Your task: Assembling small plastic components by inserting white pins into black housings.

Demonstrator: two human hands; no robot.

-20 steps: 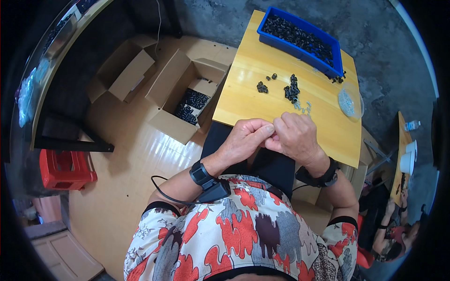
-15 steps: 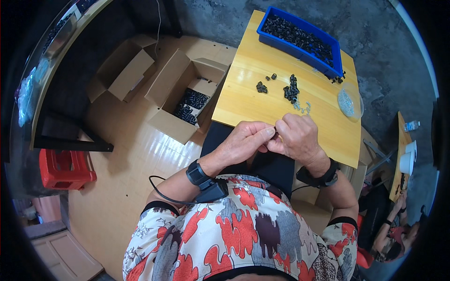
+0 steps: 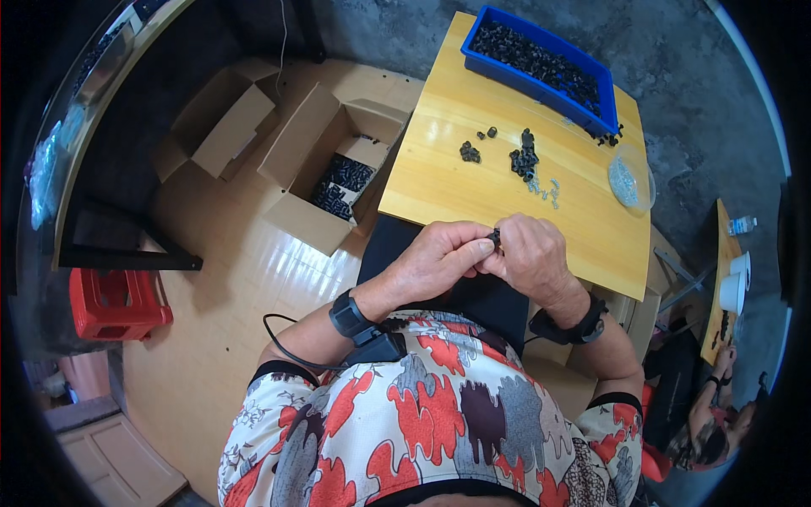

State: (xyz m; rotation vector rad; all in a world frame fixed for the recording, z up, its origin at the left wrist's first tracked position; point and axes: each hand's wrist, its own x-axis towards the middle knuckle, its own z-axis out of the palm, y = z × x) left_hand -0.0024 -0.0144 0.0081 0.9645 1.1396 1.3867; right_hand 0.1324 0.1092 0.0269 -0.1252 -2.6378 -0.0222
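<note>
I hold a small black part (image 3: 495, 239) between both hands, above my lap, near the tabletop (image 3: 473, 182) edge. My left hand (image 3: 439, 258) and right hand (image 3: 528, 253) pinch it closed. I judge I am assembling it; next needs careful pressing.

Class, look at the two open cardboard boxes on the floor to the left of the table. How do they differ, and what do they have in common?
The box nearer the table holds a heap of small black parts; the farther box shows none inside. The nearer box sits right against the table edge; the farther box lies apart, closer to the dark bench. Both are plain brown cardboard with flaps open, resting on the glossy floor.
</note>
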